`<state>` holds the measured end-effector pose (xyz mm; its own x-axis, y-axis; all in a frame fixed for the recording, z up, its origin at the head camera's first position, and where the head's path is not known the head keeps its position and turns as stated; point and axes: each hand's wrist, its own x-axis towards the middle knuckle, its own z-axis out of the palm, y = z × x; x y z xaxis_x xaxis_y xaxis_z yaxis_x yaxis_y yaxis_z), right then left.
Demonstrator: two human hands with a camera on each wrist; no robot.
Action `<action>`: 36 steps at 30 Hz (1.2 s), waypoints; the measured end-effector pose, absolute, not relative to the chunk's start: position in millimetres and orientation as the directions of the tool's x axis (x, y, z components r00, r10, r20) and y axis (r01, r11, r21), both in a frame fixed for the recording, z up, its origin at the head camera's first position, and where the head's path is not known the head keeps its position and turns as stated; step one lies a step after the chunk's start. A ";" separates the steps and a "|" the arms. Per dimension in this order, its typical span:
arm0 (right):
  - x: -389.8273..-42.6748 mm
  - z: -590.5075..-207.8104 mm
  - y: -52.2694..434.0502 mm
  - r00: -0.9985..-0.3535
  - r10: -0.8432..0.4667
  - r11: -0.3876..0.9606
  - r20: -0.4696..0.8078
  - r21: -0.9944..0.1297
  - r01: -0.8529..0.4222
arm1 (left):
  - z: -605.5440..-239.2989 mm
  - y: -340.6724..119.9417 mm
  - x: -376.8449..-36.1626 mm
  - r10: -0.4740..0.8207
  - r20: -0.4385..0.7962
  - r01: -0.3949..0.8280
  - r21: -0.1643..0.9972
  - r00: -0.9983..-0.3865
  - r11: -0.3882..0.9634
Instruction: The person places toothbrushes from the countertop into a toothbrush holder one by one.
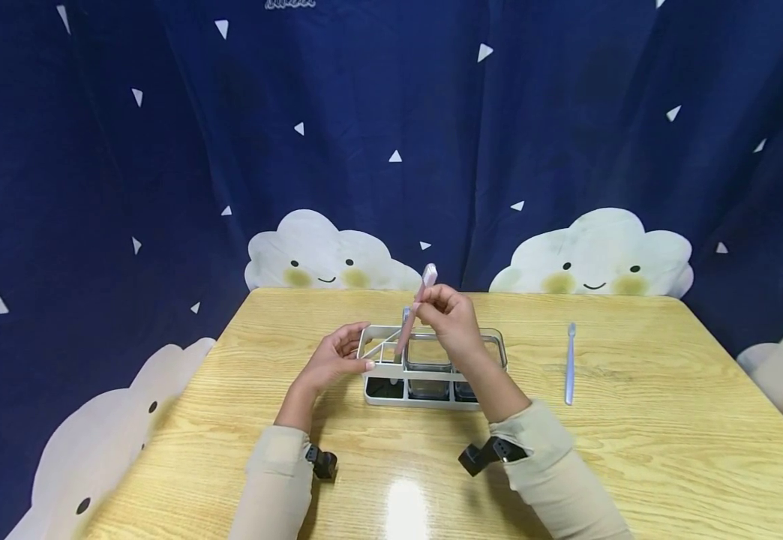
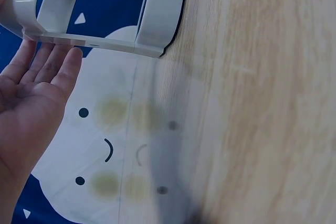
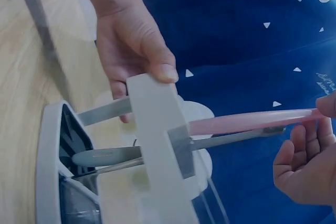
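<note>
now, step: lower pink toothbrush (image 1: 421, 300) straight into the rack (image 1: 432, 375) slot.
right hand (image 1: 448, 319): pinches the brush.
left hand (image 1: 337, 360): fingers flat, steadying rack.

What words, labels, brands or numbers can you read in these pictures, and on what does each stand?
White lettering on the blue curtain: cut off at the frame edge, too blurred to read.
The same script on the curtain in the right wrist view: too small to read.
No readable text elsewhere.
</note>
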<state>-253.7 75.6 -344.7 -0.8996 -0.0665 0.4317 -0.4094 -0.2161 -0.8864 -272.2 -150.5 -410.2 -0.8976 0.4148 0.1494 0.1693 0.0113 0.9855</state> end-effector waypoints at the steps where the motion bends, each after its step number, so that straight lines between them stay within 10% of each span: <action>1: -254.6 -346.3 75.0 -0.901 -0.068 -0.208 0.429 -0.889 -0.408 | -410.7 -150.5 -272.7 0.415 0.150 0.169 0.986 -0.898 0.010; 36: -258.0 -368.3 66.2 -0.953 -0.165 0.169 0.253 -0.945 -0.280 | -433.7 -153.7 -288.3 0.393 0.166 0.173 0.985 -0.904 -0.017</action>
<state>-258.0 66.2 -368.3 -0.9532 -0.1655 0.2529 -0.2800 0.1689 -0.9450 -288.3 -153.7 -433.7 -0.9044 0.3932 0.1658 0.1731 -0.0172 0.9848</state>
